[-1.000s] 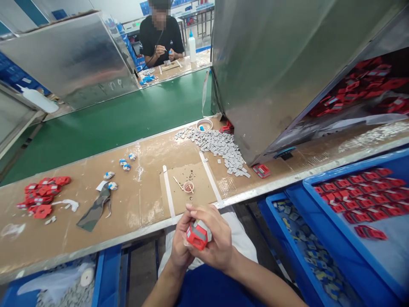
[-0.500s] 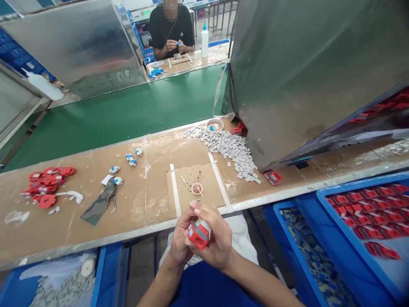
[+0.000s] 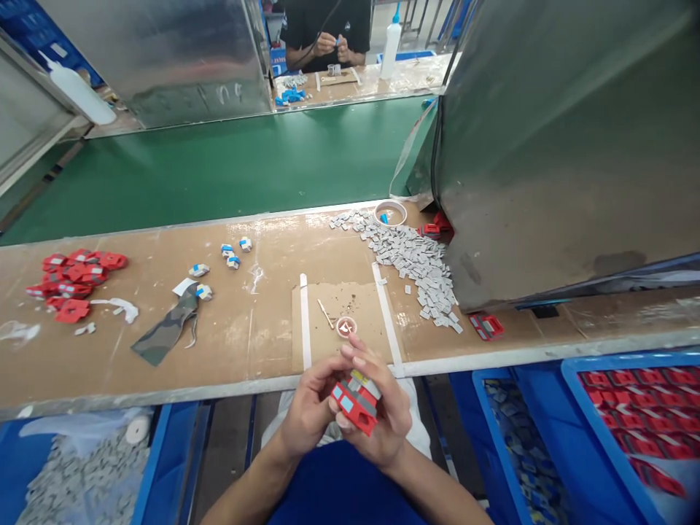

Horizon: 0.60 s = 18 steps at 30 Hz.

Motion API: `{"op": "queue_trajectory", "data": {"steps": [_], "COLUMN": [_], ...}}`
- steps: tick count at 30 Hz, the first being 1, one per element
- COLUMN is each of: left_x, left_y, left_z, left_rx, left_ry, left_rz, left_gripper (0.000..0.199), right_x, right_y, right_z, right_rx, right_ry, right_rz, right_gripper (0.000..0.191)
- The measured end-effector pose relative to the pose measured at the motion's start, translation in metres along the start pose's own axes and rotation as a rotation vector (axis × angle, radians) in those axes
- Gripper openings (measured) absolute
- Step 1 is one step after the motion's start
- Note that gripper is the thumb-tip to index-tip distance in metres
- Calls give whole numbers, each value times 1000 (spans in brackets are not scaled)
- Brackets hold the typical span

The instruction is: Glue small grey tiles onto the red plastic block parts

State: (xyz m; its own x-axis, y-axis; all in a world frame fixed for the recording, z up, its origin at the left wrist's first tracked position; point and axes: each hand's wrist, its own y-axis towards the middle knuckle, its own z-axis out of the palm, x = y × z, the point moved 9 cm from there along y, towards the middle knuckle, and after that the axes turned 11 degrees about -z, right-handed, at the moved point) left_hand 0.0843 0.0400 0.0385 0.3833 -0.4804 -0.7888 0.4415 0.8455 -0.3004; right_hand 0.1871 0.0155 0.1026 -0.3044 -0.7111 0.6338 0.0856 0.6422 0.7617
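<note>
Red piece [image 3: 356, 401], grey band, pale blue panels, tilted, between left hand [image 3: 307, 408], right hand [image 3: 389, 412].

No readable text; pale mark [image 3: 348, 26] on black shirt [image 3: 307, 23] too small.

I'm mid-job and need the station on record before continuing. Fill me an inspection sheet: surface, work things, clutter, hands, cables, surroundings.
Surface: brown bench, bearing a cardboard sheet edged by two white strips.
Work things: red-and-grey piece held between the hands; small cup on the cardboard, stick beside it.
Clutter: spread of grey chips, pile of red pieces, camouflage-patterned strip.
Hands: left hand and right hand both grip the piece.
Cables: dark cable-like line along the metal panel; its ends cannot be told.
Surroundings: green surface behind the bench, co-worker beyond; blue bin of red pieces at right.
</note>
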Motion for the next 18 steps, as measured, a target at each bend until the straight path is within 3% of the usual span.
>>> {"op": "queue_trajectory", "data": {"steps": [7,12,16,18], "left_x": [-16,-24,-34,-48], "left_y": [-5,-3,8,31], "left_z": [8,23,29,19], "left_rx": [54,152,185,168], "left_ry": [152,135,76,141], "left_rz": [29,-90,-219,-244], "left_gripper": [54,57,47,45], "right_x": [-15,-19,-25,-38], "right_y": [-6,-3,8,11], "right_z": [-2,0,4,-19], "right_rx": [-36,15,130,81], "right_ry": [220,291,325,281], "right_rz": [90,98,115,68], "right_gripper": [56,55,83,90]}}
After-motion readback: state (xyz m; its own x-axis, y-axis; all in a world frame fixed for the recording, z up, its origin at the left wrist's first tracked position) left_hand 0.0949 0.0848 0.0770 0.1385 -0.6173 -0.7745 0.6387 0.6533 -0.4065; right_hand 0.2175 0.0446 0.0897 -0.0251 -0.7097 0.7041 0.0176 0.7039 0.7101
